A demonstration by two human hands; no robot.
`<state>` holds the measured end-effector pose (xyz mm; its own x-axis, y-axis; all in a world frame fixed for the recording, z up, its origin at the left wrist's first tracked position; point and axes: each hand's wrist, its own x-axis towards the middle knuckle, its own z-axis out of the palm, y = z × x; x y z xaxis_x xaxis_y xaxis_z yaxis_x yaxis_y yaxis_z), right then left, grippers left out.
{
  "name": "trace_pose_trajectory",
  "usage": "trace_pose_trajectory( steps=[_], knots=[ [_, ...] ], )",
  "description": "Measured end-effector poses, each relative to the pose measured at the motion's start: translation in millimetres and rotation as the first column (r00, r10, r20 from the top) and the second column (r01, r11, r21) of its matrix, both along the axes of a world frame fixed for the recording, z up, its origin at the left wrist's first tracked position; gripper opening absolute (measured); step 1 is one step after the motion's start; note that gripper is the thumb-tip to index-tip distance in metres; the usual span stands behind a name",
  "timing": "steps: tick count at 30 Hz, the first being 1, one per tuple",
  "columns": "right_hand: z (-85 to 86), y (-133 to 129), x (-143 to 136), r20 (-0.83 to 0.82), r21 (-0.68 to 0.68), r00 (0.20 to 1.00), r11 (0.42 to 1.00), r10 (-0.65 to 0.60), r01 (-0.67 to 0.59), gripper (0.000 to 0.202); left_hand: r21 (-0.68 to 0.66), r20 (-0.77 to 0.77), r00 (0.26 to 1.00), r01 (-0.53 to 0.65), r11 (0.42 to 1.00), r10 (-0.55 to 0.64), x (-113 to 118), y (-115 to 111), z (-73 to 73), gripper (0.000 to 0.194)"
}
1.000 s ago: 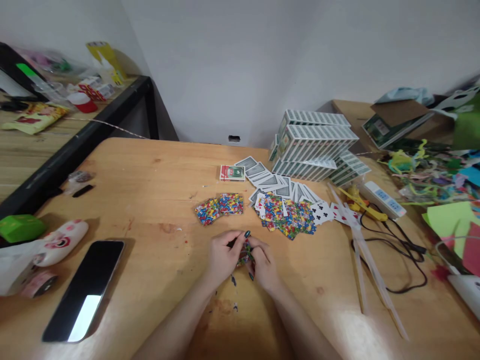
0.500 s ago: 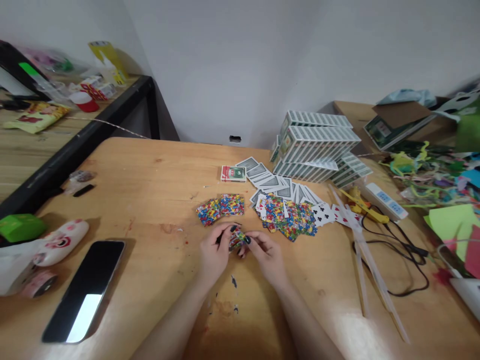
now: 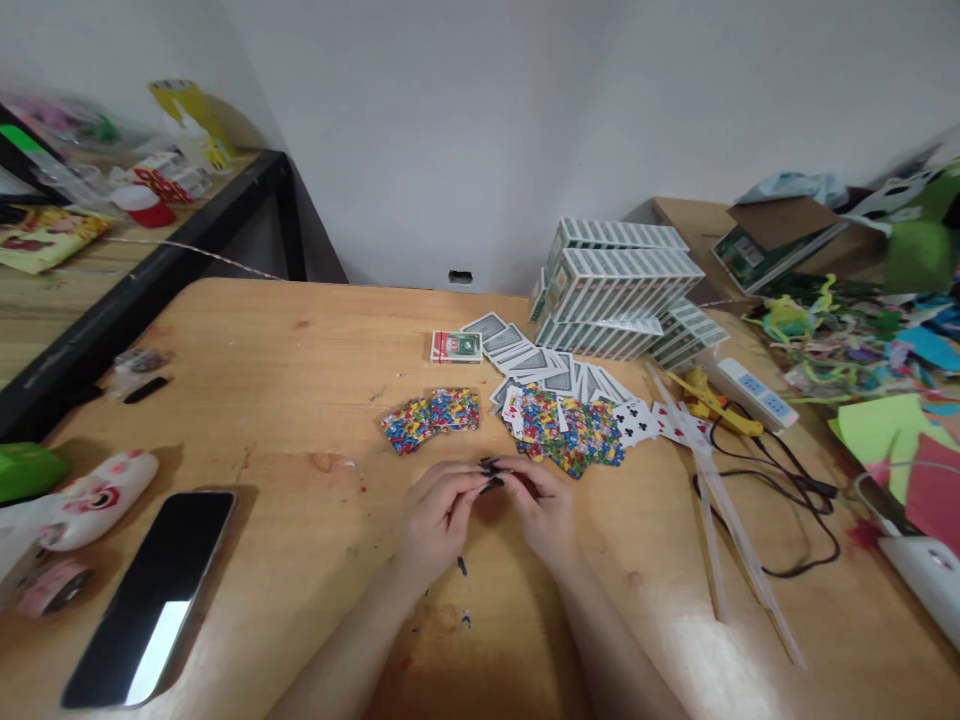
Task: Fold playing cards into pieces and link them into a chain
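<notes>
My left hand [image 3: 439, 515] and my right hand [image 3: 540, 508] meet fingertip to fingertip over the table, both pinched closed. Between them is the colourful playing card seen half a second ago; their fingers now hide nearly all of it. Just beyond lie two small groups of multicoloured cards [image 3: 406, 425]. To the right, a spread pile of the same patterned cards [image 3: 592, 428] has a few turned face up, among them a club card [image 3: 634, 422]. Behind it fan grey-backed cards [image 3: 559, 372], beside a red and green card box [image 3: 457, 347].
Long striped card cartons [image 3: 626, 285] are stacked at the back right. Nearer on the right are clear plastic strips [image 3: 739, 535], yellow pliers-like tool [image 3: 724, 408], a power strip [image 3: 752, 392] and black cable. A phone [image 3: 150, 600] lies at left, beside a white case [image 3: 101, 500].
My hands have drawn closer together and the fingers have closed over the colourful card, which showed between them before. The whole view has shifted slightly.
</notes>
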<state>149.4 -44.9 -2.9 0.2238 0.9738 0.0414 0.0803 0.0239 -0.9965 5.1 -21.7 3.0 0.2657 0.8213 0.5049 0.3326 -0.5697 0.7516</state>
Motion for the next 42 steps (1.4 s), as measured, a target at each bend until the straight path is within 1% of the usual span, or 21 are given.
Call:
trace_pose_trajectory(
  steps=[3,6,12,15,18,22,26,32,36,39,42],
  knots=[
    [0.9,0,0,-0.056,-0.012,0.998,1.000,0.013,-0.013,0.013,0.026,0.027,1.000,-0.007,1.000,0.007,1,-1,-1.0,0.017],
    [1.5,2,1,-0.085,-0.025,0.996,1.000,-0.002,0.000,0.016,0.014,0.034,0.999,-0.024,1.000,0.024,3,-1,-2.9,0.017],
    [1.6,5,2,-0.089,-0.023,0.996,1.000,0.007,-0.009,0.017,-0.134,0.024,0.997,-0.071,0.988,0.075,7,-2,-6.3,0.015],
    [-0.2,4,-1,-0.177,-0.065,0.984,0.998,-0.018,0.007,0.019,-0.182,0.023,0.996,-0.080,0.980,0.086,8,-2,-6.5,0.016],
    [-0.7,4,-5,-0.234,-0.104,0.971,0.994,-0.054,0.030,0.020,-0.185,0.025,0.994,-0.097,0.978,0.103,9,-3,-6.8,0.016],
    [2.6,4,-9,-0.185,-0.099,0.981,0.994,-0.058,0.040,0.017,-0.183,0.036,0.990,-0.127,0.975,0.135,8,-4,-7.9,0.016],
    [6.0,3,-9,-0.162,-0.073,0.986,0.997,-0.042,0.030,0.015,-0.209,0.054,0.987,-0.140,0.968,0.154,8,-5,-9.1,0.015],
    [7.6,3,-6,-0.211,-0.069,0.977,0.997,0.018,-0.034,0.015,-0.281,0.101,0.975,-0.164,0.946,0.199,9,-5,-11.2,0.014],
    [8.0,4,-6,-0.245,-0.082,0.968,0.994,0.050,-0.072,0.016,-0.324,0.132,0.970,-0.153,0.934,0.205,10,-5,-12.7,0.014],
    [7.0,4,-5,-0.229,-0.080,0.971,0.993,0.071,-0.092,0.018,-0.334,0.141,0.969,-0.146,0.931,0.203,10,-5,-14.0,0.014],
    [5.2,3,-3,-0.179,-0.050,0.979,0.993,0.098,-0.108,0.020,-0.314,0.122,0.969,-0.170,0.934,0.217,10,-4,-14.8,0.014]
  ],
)
